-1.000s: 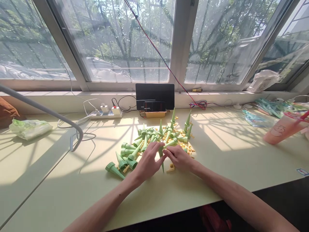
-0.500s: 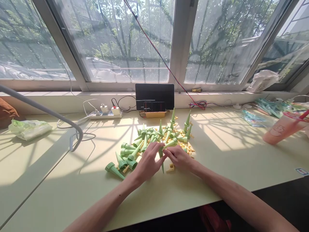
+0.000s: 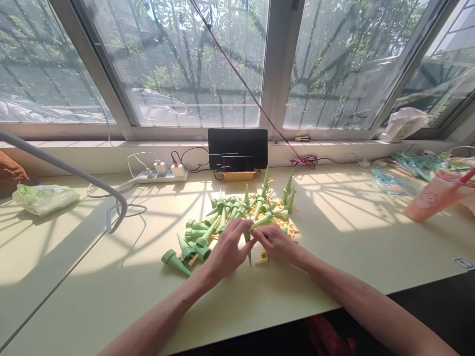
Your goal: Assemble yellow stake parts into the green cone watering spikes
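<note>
Between my two hands a green plastic watering spike [image 3: 248, 252] points its tip down toward the table. My left hand [image 3: 233, 244] is closed around its upper part. The fingers of my right hand [image 3: 276, 242] are pinched together against the spike's upper end; whatever small part they grip is hidden. A yellow plastic valve piece [image 3: 262, 258] lies on the table just below my right hand. Behind and left of my hands is a pile of similar green spikes [image 3: 202, 232], mixed with small yellow pieces [image 3: 291, 230]. Several spikes stand with tips up at the back right.
A black tablet [image 3: 237, 143] stands at the back with a phone before it. At left are a power strip [image 3: 163, 174], a grey curved tube [image 3: 74, 168] and a plastic packet [image 3: 46, 199]. A pink drink cup [image 3: 426, 200] leans at right near plastic bags [image 3: 419, 165].
Almost nothing differs. Both hands stay at the same spike, and the pile lies as before; my right forearm has shifted very slightly.
</note>
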A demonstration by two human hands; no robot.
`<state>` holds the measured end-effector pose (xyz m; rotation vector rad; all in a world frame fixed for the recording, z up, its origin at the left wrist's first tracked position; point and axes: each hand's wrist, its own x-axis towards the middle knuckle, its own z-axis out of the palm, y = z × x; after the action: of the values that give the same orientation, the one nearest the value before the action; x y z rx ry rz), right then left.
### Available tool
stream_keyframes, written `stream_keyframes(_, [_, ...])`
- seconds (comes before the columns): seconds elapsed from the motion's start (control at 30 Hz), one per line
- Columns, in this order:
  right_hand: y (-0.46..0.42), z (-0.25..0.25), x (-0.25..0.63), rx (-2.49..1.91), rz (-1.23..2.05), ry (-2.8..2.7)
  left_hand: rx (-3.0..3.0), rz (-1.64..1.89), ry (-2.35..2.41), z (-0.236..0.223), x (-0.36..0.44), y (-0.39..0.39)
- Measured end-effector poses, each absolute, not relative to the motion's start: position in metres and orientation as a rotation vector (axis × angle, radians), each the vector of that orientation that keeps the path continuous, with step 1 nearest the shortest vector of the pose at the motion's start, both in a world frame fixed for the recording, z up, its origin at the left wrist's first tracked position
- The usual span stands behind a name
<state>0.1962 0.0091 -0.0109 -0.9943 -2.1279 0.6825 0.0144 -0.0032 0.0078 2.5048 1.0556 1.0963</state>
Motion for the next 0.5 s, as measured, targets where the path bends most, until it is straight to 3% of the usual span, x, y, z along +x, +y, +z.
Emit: stream_keyframes(0.5, [0.0082,-0.0080,0.1959,-1.023,0.681,-2.103,2.499,1.117,1.059,0.0060,0.0138,-0.0021])
